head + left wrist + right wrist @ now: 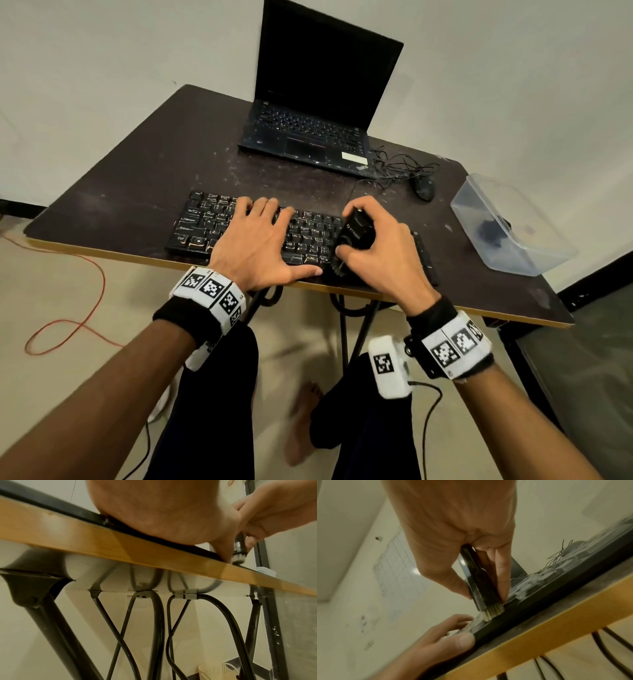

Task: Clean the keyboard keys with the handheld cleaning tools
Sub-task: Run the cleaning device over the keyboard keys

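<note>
Gripping a black brush in the right hand, left hand lies flat on the keyboard.

Key legends on my keyboard: "Ctrl" at the near left corner, "Caps Lock" higher on the left edge, "Alt" in the bottom row. Laptop: slanted logo at the palm rest's corner, apparently "ThinkPad". Lettering on the brush my right hand holds is illegible.

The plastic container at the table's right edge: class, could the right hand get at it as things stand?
Probably not straight away: the path looks free, but the right hand grips the cleaning brush, so the plastic container must wait.
</note>
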A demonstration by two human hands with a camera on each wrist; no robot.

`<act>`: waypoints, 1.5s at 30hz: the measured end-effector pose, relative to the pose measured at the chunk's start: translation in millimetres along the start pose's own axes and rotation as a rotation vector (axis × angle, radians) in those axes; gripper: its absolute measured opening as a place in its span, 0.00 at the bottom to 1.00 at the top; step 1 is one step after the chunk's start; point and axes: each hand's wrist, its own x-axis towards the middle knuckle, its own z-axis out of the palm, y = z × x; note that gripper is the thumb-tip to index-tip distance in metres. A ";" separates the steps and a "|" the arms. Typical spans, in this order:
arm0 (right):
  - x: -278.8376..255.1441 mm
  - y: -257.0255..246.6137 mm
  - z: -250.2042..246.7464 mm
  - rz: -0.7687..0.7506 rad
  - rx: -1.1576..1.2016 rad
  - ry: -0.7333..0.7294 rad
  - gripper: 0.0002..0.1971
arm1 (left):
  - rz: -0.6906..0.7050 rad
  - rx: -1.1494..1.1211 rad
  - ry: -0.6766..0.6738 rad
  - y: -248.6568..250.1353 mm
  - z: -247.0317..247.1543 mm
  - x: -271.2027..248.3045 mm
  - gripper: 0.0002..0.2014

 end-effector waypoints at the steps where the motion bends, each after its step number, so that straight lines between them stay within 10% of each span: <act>1: 2.6 2.4 0.4 0.020 0.003 0.046 0.21 | 0.001 0.001 0.000 -0.6 -0.5 0.0 0.70; 45: -22.5 -24.8 20.0 -0.129 0.012 0.079 0.22 | 0.017 -0.022 0.080 -5.6 5.8 2.2 0.64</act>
